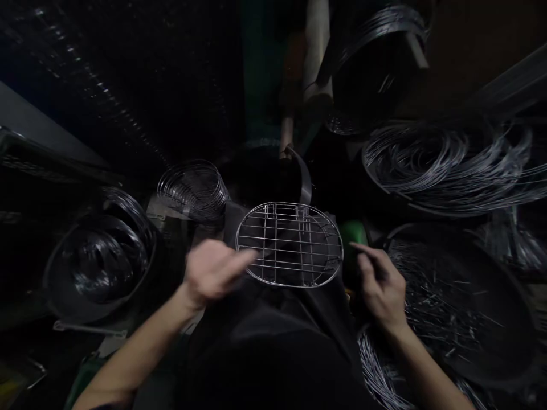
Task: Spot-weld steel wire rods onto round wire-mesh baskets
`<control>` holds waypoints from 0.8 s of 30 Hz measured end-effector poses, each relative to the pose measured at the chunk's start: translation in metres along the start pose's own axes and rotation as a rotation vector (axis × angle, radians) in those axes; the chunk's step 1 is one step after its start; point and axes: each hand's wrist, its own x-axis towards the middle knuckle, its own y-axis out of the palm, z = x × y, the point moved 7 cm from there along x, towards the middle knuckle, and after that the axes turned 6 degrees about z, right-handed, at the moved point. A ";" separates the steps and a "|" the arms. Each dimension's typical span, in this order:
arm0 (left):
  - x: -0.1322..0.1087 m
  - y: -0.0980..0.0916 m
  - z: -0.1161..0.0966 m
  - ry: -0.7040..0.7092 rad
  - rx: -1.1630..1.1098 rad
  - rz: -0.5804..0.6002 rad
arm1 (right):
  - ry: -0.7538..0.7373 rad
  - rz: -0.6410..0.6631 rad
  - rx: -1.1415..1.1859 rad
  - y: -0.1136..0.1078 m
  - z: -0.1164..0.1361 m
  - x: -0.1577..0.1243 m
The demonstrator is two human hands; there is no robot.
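An oval wire rack (288, 244) with parallel rods and cross bars lies in front of me, above my dark-clothed lap. My left hand (216, 267) is at its left edge, blurred, with thumb and fingers pointing toward the rack; whether it touches the wire I cannot tell. Off the rack's right side is my right hand (381, 282), apart from it, index finger pointing left and the other fingers curled. Whether something small is between those fingers is too dark to tell. A curved metal strip (305, 179) stands just behind the rack.
Stacked wire rings (194, 191) sit behind my left hand. A bin of coiled wire (102, 262) is at left. On the right are a large pan of short wire pieces (453, 307), a tray of bent wires (431, 165) and a green object (354, 239). An upright post (316, 45) rises behind.
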 end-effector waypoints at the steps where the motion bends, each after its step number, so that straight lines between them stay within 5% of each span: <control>1: -0.012 0.024 -0.037 0.288 -0.046 0.070 | 0.154 -0.017 0.068 -0.003 -0.017 0.003; 3: -0.058 0.055 -0.102 0.961 -0.113 0.127 | 0.368 -0.003 0.192 0.000 -0.047 0.005; 4: -0.084 0.062 -0.119 1.223 -0.130 0.103 | 0.435 0.025 0.244 0.005 -0.059 0.004; 5: -0.103 0.065 -0.126 1.380 -0.143 0.054 | 0.485 0.058 0.289 0.012 -0.070 0.002; 7: -0.116 0.062 -0.121 1.420 -0.188 -0.024 | 0.548 0.123 0.362 0.027 -0.087 -0.003; 9: -0.112 0.053 -0.104 1.355 -0.269 0.009 | 0.573 0.163 0.405 0.040 -0.095 -0.007; 11: -0.086 0.043 -0.076 1.144 -0.380 0.038 | 0.582 0.166 0.424 0.048 -0.098 -0.008; 13: -0.042 0.043 -0.034 0.711 -0.481 0.025 | 0.583 0.151 0.441 0.053 -0.099 -0.007; 16: 0.011 0.075 0.022 0.171 -0.589 0.106 | 0.582 0.108 0.476 0.059 -0.102 -0.002; 20: 0.041 0.135 0.026 0.125 -0.676 0.427 | 0.593 0.103 0.511 0.065 -0.107 0.002; 24: 0.051 0.145 0.016 0.142 -0.677 0.440 | 0.567 0.137 0.458 0.065 -0.105 0.008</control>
